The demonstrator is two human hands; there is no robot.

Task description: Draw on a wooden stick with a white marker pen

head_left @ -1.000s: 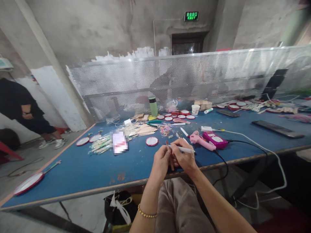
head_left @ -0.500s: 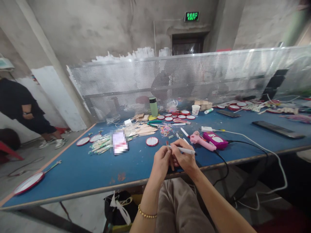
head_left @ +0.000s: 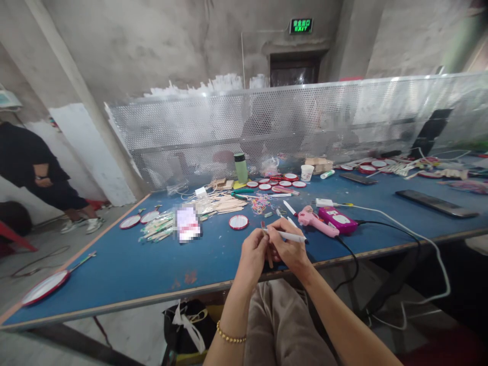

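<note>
My left hand [head_left: 253, 248] is closed around a thin wooden stick [head_left: 271, 260], whose reddish-brown upper end pokes out above the fingers. In my right hand [head_left: 288, 250] is a white marker pen [head_left: 293, 237], its writing end turned toward the stick. The fingers hide whether the tip touches the wood. Both hands are close together over the table's front edge. Just beyond them lies a round white disc with a red rim [head_left: 238, 222]. To the right of my right hand rests a pink glue gun [head_left: 318, 222].
On the blue table [head_left: 145, 269] are a pile of wooden sticks [head_left: 226, 202], a blurred-out phone [head_left: 188, 223], colourful rubber bands [head_left: 263, 204], a green bottle [head_left: 240, 168], a paper cup [head_left: 306, 173] and a purple box [head_left: 337, 220] with cables. A perforated metal screen [head_left: 190, 132] stands behind. Someone stands at far left.
</note>
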